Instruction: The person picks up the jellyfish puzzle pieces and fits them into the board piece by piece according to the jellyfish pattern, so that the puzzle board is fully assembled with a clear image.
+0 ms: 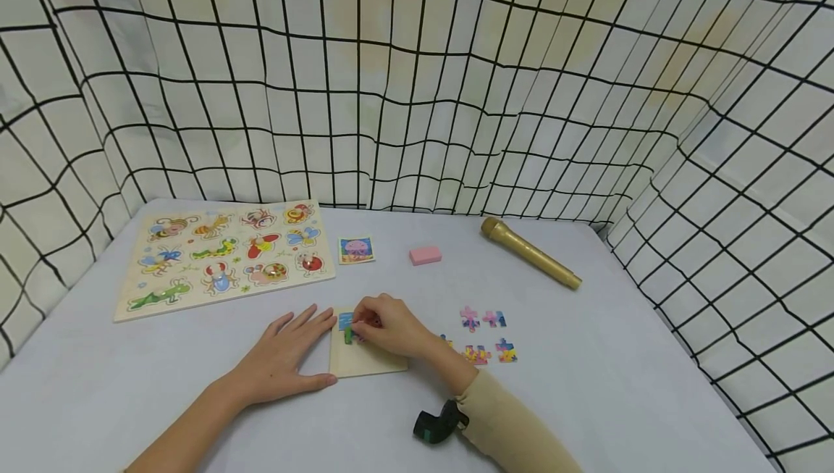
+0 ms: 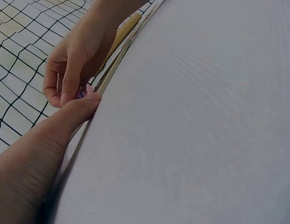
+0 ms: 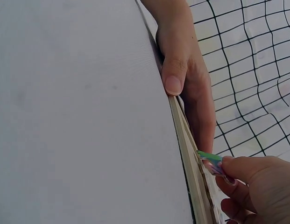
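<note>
My left hand (image 1: 279,358) lies with its fingers spread on the left side of a small pale wooden puzzle board (image 1: 368,366), thumb and fingertips right at its edge. Over the upper part of the board, my right hand (image 1: 393,327) pinches a small jigsaw piece (image 3: 210,157) between thumb and fingers; green and pink show on it. A blue patch (image 1: 345,319) of the puzzle shows at the board's upper left, beside those fingers. The right fingers hide part of the board. Several loose jigsaw pieces (image 1: 477,354) in pink, yellow and blue lie right of the right forearm.
A large wooden insect puzzle (image 1: 228,252) occupies the back left. Behind the small board are a square jellyfish picture card (image 1: 355,250) and a pink block (image 1: 425,256). A gold microphone (image 1: 531,253) lies back right. Black netting (image 1: 410,103) surrounds the white table.
</note>
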The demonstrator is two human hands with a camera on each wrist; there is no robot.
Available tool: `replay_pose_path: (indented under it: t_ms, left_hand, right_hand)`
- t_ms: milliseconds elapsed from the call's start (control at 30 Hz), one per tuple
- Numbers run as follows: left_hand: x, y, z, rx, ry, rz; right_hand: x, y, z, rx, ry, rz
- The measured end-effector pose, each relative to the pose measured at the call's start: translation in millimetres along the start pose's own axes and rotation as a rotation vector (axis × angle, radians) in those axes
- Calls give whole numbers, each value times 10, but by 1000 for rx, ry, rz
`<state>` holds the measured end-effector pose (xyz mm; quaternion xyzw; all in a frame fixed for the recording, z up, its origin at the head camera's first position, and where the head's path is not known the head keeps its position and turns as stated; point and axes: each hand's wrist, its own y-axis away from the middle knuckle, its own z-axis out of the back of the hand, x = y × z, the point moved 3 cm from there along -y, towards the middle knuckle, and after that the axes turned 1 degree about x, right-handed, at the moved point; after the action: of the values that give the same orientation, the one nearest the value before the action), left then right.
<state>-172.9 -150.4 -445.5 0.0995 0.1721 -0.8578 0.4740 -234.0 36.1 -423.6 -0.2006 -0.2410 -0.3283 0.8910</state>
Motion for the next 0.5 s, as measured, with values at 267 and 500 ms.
replay_pose_path:
  t_ms: [267, 500]
  left_hand:
    - [4, 5, 3, -15, -2, -17]
    - [15, 3, -9, -17, -22, -22]
  right_hand:
    - [42, -30, -51, -5, 24, -4]
    - [42, -31, -88, -52, 126, -43]
